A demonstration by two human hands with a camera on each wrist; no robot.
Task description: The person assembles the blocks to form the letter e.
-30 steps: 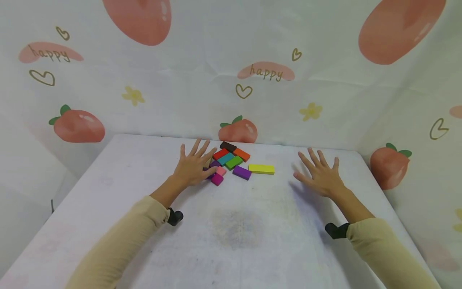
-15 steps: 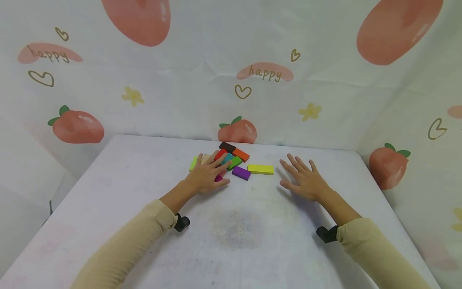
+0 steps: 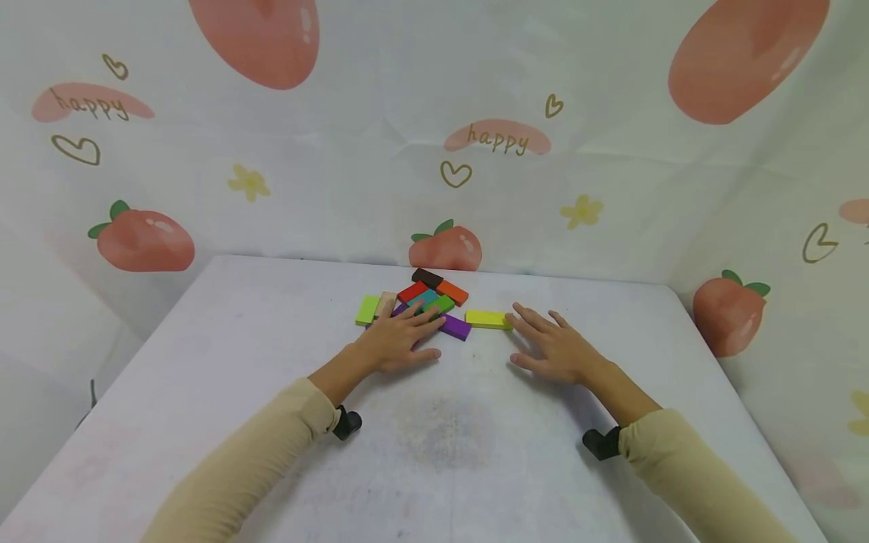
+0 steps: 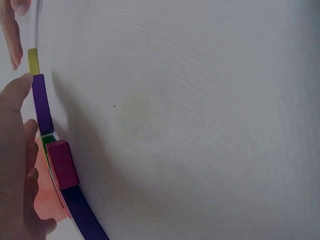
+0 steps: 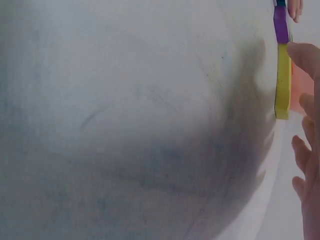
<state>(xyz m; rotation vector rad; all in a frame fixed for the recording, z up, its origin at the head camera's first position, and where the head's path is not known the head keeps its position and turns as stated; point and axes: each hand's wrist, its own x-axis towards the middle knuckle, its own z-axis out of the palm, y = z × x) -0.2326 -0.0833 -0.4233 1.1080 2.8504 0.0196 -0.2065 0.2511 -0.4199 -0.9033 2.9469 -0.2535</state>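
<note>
Several coloured wooden blocks lie in a loose cluster towards the back of the white table. My left hand, fingers spread and fairly straight, hovers over the cluster's near side and hides some blocks. Around it show a lime block, a red block, a green block and a purple block. In the left wrist view a magenta block appears below that hand. My right hand is spread beside the right end of the yellow block; contact cannot be told. Neither hand holds anything.
A black block and an orange block lie at the cluster's back, near the table's rear edge. Behind the table hangs a white cloth printed with fruit. Dark wrist devices sit at both cuffs.
Both hands have moved inward. The left has shifted right over the blocks, uncovering the lime and beige ones; the right has come left to the yellow block. The blocks look unmoved.
</note>
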